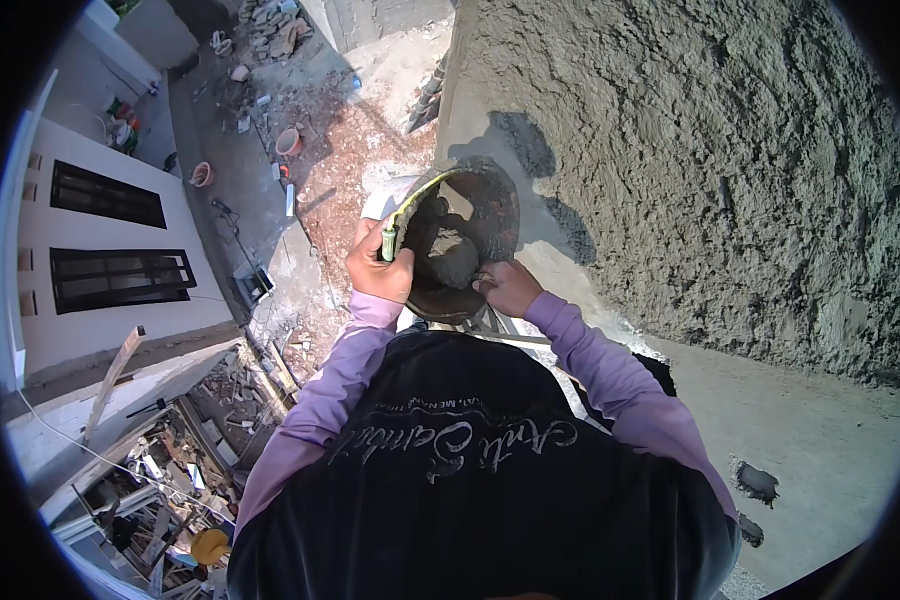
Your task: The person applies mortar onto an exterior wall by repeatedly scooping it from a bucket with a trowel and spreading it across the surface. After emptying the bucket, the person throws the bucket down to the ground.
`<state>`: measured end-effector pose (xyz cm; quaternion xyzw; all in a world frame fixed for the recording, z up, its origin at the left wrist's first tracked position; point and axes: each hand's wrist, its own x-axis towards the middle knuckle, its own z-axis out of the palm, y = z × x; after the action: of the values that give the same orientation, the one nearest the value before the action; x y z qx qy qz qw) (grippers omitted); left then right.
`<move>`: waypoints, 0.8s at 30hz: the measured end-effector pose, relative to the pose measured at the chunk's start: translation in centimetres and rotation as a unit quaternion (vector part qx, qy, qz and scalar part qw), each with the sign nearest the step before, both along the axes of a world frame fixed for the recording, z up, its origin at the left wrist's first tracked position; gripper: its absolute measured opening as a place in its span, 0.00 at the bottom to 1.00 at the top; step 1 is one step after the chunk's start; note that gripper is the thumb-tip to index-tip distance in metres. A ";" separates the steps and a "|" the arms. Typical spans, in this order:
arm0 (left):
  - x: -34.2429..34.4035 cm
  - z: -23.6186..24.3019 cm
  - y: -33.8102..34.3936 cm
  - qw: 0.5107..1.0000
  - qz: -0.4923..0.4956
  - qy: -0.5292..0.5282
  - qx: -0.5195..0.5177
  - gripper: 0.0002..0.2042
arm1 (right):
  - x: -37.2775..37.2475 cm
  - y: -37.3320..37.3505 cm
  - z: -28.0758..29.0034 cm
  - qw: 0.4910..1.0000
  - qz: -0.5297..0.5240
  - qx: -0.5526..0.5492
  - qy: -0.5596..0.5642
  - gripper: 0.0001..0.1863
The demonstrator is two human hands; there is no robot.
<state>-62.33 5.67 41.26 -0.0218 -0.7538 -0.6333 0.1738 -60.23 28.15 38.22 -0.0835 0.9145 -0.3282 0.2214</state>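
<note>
The dark bucket (pixel 505 205) sits right up in front of the person's chest, between both arms, its mouth tipped open toward the face. On the right the grey wall (pixel 730 180) crowds close, so the right elbow has little room that way; its straight edge runs up past the far side of the bucket, and left of that the view drops away to open, littered ground (pixel 340 200). The left hand (pixel 382 268) is closed on the bucket's near-left rim, around the green sleeve (pixel 388 243) of its handle. The right hand (pixel 511 289) is curled tight at the opposite edge, knuckles up — from here I cannot tell whether it grasps the rim or a tool. Inside lies wet grey mortar (pixel 452 262), lumpy and heaped, with a paler patch catching the sun, and the bucket's round wall is caked with the same stuff. The upper wall is coarse, ridged plaster, while the strip below looks smooth and carries the bucket's shadow. Down on the ground — reddish and strewn with rubble — stand two pinkish buckets (pixel 288 142), and a jumble of scrap wood (pixel 175 490) lies beside the white building (pixel 160 240).
</note>
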 end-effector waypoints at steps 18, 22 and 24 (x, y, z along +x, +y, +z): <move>7.4 -10.4 -16.9 0.934 0.339 0.001 -0.109 0.14 | -10.3 -4.8 37.0 0.927 0.215 -0.173 0.254 0.12; 8.6 -9.8 -19.4 0.906 0.392 -0.027 -0.157 0.15 | -14.9 -0.6 40.1 0.905 0.206 -0.349 0.131 0.09; 8.5 -9.8 -20.2 0.901 0.397 -0.082 -0.152 0.16 | -19.7 4.0 38.8 0.901 0.163 -0.395 0.072 0.08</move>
<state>-53.81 -14.52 31.49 0.3054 -0.7987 -0.3893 0.3426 -79.97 32.19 77.04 -0.3350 0.6968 -0.6153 0.1538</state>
